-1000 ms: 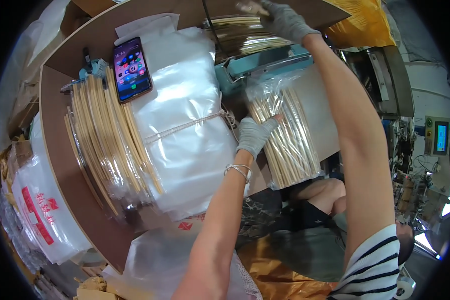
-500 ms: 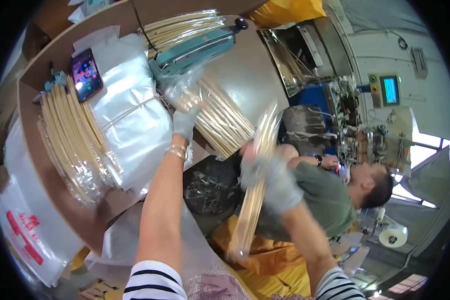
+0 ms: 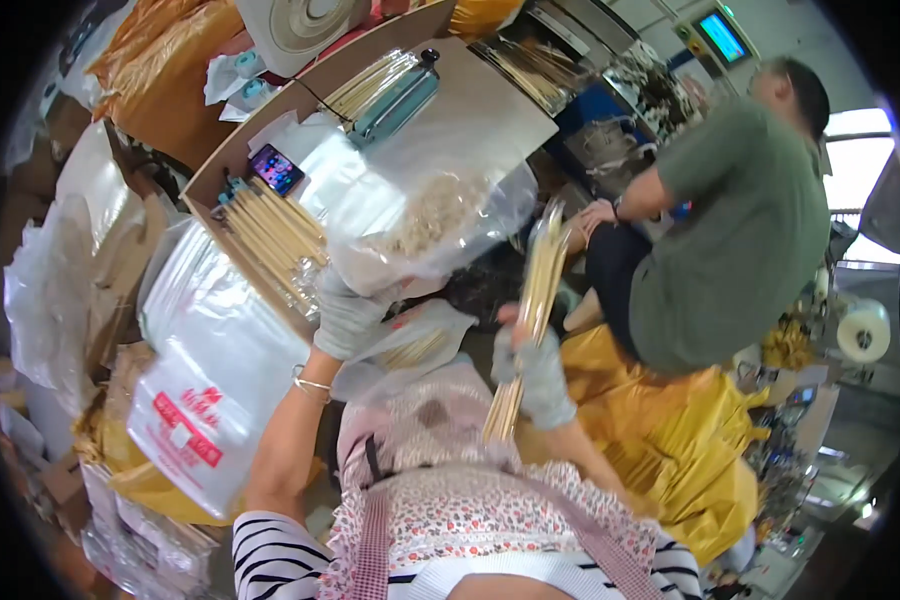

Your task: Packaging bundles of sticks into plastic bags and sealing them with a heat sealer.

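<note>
My left hand [image 3: 345, 318], in a grey glove, grips the lower edge of a clear plastic bag [image 3: 430, 215] holding pale wooden sticks, lifted off the table edge. In my right hand [image 3: 535, 372], also gloved, is a long bundle of wooden sticks [image 3: 532, 305] wrapped in clear film; it stands nearly upright above my lap. A second thin clear bag [image 3: 410, 345] with a few sticks hangs between my hands.
A wooden table [image 3: 490, 95] carries stacked stick bundles [image 3: 270, 235], a phone [image 3: 276, 168] and a teal sealer [image 3: 395, 100]. A person in a green shirt [image 3: 740, 230] sits at the right. Yellow sacks [image 3: 690, 440] lie at lower right, white plastic bags [image 3: 210, 390] at left.
My head has turned right and down. The right hand has brought the stick bundle from the table down over my lap. The left hand now grips the bulging clear bag.
</note>
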A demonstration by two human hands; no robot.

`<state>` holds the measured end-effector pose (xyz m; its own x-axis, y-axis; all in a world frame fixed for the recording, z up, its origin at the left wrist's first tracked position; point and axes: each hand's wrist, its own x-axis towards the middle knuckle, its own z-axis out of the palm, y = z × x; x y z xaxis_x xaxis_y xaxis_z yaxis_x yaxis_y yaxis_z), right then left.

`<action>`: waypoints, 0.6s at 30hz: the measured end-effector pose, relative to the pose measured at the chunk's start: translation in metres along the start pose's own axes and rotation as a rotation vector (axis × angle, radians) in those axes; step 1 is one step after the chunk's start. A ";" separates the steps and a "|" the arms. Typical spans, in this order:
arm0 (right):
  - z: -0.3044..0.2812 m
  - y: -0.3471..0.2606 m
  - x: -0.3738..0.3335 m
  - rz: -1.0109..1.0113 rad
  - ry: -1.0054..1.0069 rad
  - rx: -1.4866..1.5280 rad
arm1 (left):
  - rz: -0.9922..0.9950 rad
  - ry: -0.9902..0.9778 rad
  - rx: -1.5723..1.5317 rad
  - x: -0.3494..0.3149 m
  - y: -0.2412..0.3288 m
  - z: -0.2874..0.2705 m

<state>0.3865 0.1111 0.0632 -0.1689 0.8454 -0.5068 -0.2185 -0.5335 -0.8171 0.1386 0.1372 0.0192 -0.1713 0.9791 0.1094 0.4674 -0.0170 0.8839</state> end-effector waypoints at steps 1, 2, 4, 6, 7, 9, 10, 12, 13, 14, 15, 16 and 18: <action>0.013 -0.014 -0.004 -0.112 -0.055 0.005 | 0.132 -0.048 0.210 -0.016 0.011 -0.025; 0.030 -0.033 -0.015 -0.226 -0.032 -0.037 | 0.146 -0.067 0.216 -0.032 0.020 -0.038; 0.042 -0.060 -0.032 -0.484 -0.096 -0.342 | 0.240 -0.010 0.054 -0.060 0.040 -0.061; 0.068 -0.072 -0.051 -0.700 0.013 -0.652 | 0.288 -0.120 0.083 -0.085 0.048 -0.074; 0.070 -0.059 -0.054 -0.715 0.040 -0.635 | 0.202 -0.124 0.032 -0.101 0.048 -0.078; 0.066 -0.033 -0.052 -0.415 0.006 -0.735 | 0.152 -0.152 -0.020 -0.126 0.046 -0.080; 0.067 -0.024 -0.056 -0.427 0.036 -0.722 | 0.030 -0.168 -0.107 -0.140 0.042 -0.082; 0.075 -0.011 -0.073 -0.364 0.011 -0.623 | -0.089 -0.196 -0.185 -0.164 0.023 -0.089; 0.080 -0.010 -0.083 -0.409 -0.043 -0.551 | -0.017 -0.173 -0.129 -0.176 0.006 -0.091; 0.084 -0.006 -0.087 -0.410 -0.032 -0.548 | 0.053 -0.146 -0.076 -0.178 0.003 -0.094; 0.090 -0.001 -0.088 -0.467 -0.050 -0.541 | 0.051 -0.114 -0.005 -0.180 0.001 -0.094; 0.096 0.004 -0.089 -0.521 -0.072 -0.534 | 0.049 -0.121 -0.006 -0.174 -0.004 -0.098; 0.119 -0.002 -0.090 -0.497 -0.118 -0.509 | 0.438 -0.139 0.204 -0.165 -0.019 -0.116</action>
<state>0.2874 0.0326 0.1431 -0.2747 0.9610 -0.0322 0.1734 0.0166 -0.9847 0.0571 -0.0478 0.0376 0.1897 0.9067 0.3767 0.6317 -0.4064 0.6601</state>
